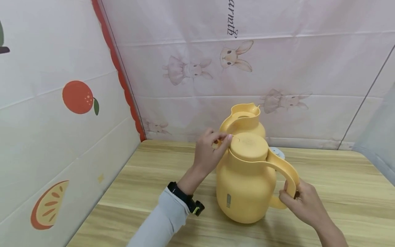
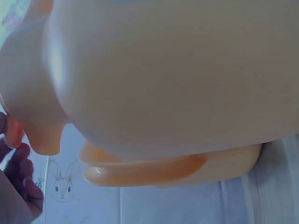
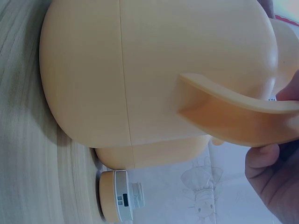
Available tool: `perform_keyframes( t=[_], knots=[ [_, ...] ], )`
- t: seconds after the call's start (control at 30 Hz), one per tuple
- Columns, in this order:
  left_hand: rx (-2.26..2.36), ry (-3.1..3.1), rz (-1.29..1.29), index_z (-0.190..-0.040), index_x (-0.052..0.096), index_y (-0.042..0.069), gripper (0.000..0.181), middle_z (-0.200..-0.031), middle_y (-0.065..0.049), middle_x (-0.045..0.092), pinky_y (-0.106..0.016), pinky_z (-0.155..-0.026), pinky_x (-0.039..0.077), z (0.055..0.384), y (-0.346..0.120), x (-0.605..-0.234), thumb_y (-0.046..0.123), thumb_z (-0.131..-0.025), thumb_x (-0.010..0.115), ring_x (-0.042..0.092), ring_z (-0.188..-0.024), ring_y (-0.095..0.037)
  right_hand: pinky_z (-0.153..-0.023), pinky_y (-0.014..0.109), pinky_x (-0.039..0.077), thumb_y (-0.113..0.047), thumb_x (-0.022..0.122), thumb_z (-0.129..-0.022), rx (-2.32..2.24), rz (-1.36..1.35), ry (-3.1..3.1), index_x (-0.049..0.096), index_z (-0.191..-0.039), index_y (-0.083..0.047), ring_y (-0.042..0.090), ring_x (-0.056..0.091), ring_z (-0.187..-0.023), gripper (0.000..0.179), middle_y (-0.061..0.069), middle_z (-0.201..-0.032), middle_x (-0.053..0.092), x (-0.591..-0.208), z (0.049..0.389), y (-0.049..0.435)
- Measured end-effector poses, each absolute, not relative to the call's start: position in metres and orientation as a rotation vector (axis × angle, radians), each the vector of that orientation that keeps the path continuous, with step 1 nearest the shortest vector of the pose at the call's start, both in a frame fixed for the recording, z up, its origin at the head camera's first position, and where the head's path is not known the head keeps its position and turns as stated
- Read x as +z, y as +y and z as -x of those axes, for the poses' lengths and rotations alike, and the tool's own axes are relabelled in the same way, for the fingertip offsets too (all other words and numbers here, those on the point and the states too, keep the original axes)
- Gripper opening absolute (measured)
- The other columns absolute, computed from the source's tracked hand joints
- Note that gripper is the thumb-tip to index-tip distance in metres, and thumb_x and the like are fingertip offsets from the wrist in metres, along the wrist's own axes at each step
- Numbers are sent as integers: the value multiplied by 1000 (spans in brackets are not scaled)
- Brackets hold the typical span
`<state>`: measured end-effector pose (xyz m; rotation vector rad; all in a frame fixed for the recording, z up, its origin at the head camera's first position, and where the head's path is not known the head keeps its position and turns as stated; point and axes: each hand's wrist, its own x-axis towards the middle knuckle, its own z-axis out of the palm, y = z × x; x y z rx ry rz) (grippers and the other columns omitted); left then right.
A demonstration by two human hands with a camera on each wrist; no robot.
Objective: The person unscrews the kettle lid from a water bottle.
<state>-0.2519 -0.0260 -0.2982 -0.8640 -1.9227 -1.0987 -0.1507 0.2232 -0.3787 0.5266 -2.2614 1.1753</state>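
Ideally, keep the front jug (image 1: pixel 246 188) upright on the tabletop (image 1: pixel 151 171), right hand (image 1: pixel 305 204) curled round its handle (image 1: pixel 289 173), while the left hand (image 1: pixel 207 152), fingers bent beside the lid (image 1: pixel 249 146), grip unclear, works gently.

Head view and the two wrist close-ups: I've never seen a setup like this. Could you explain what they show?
There is no machine here: a person works with two bare hands. The wide picture comes from a camera worn on the head, looking forward and down. The close-ups come from cameras worn on each wrist, so things appear sideways there.

On the wood-patterned table stands a yellow jug with a round lid on top. The right hand holds its handle. The left hand is at the rim beside the lid; whether it grips or only touches is hard to tell. Behind stands another jug, without such a lid, and near it a yellow-and-white piece.
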Motion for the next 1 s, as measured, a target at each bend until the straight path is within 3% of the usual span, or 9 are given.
perform_keyframes(
  t=[0.33, 0.5, 0.67, 1.0],
  knots=[
    [-904, -1618, 1154, -80, 69, 6, 26, -77, -2, 53, -19, -63, 40, 230, -31, -303, 25, -92, 58, 49, -70, -14, -40, 24, 37, 15, 59, -67, 1178, -521, -2243, 50, -72, -15, 5, 44, -49, 32, -9, -64, 50, -378, 150, 223],
    [-837, -1598, 1324, -80, 70, 8, 22, -81, -2, 53, -19, -66, 39, 224, -28, -295, 24, -90, 59, 46, -73, -14, -40, 24, 38, 15, 59, -68, 1192, -514, -2251, 51, -71, -14, 6, 44, -49, 31, -8, -64, 49, -379, 150, 222],
    [-722, -1645, 1440, -82, 71, 9, 13, -83, 0, 55, -19, -67, 37, 220, -17, -282, 22, -83, 70, 46, -74, -10, -40, 23, 38, 16, 58, -68, 1201, -529, -2254, 50, -72, -13, 6, 44, -49, 30, -8, -64, 49, -379, 150, 222],
    [-469, -1914, 1593, -79, 75, 17, 20, -82, 6, 57, -15, -65, 34, 223, 16, -250, 37, -79, 73, 45, -69, -8, -38, 22, 37, 16, 57, -68, 1197, -580, -2240, 50, -73, -14, 5, 43, -46, 31, -9, -63, 49, -377, 149, 224]
  ],
)
